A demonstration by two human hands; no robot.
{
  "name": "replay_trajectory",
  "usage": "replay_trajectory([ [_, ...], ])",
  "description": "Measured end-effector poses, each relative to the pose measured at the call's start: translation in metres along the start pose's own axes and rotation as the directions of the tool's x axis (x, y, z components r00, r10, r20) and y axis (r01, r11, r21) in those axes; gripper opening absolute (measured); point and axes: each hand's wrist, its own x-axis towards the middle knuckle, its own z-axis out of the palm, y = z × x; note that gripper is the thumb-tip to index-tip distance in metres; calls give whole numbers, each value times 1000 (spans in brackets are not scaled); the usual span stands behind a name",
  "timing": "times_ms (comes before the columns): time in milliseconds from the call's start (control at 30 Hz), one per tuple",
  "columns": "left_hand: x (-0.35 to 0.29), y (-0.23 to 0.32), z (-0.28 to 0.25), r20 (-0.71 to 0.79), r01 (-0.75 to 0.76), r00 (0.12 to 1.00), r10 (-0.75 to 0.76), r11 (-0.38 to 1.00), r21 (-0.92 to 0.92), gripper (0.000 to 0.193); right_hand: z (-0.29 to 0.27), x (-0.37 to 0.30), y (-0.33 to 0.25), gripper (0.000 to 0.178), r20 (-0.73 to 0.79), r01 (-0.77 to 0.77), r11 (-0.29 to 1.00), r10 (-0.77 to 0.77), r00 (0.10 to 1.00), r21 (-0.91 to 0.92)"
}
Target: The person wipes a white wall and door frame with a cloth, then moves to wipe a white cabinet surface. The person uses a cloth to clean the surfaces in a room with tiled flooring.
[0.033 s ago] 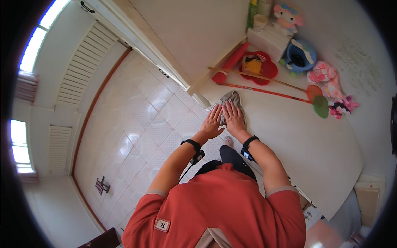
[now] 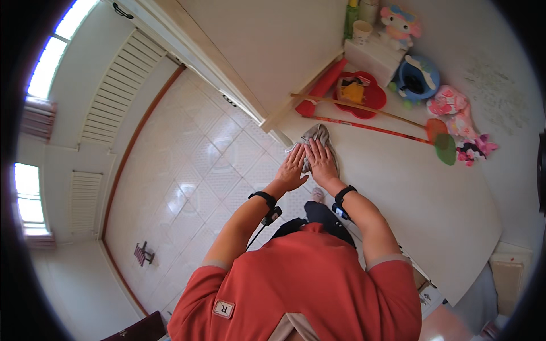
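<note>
Both palms press down with fingers stretched out on a crumpled grey-beige cloth [image 2: 316, 133]. My left hand [image 2: 292, 169] lies flat at the cloth's left side, over the edge of the pale cream surface [image 2: 398, 199]. My right hand [image 2: 322, 162] rests flat on the cloth, its fingers pointing away from me. The hands lie close together, fingertips almost meeting. Part of the cloth is hidden beneath them; its far end bunches up beyond my fingers.
Beyond the cloth lie fly swatters with orange [image 2: 437, 129] and green heads [image 2: 445, 149], and a red flower-shaped tray [image 2: 375, 99]. A blue bowl [image 2: 435, 77], a plush figure [image 2: 400, 25] and pink items stand against the wall. A door panel [image 2: 256, 51] borders the far left; tiled floor [image 2: 187, 187] lies left.
</note>
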Motion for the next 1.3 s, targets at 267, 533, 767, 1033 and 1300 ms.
replay_trajectory([
  [267,-27,-61,-15,429,565,803,-413,756,-330,44,25,60,-53,55,34,-63,739,55,998,671],
  [533,-49,-78,-26,-32,286,714,-699,333,-898,27,-28,138,-82,38,72,-287,525,391,917,802],
  [767,-27,-100,-48,61,279,618,-784,146,-949,37,-19,195,-79,29,286,-515,536,453,844,670],
  [1033,-28,-120,-53,36,281,656,-754,199,-939,36,-16,203,-94,28,165,-376,487,422,892,788],
  [1300,-36,-126,-71,190,396,728,-659,178,-901,34,-12,202,-73,29,248,-474,589,426,870,655],
])
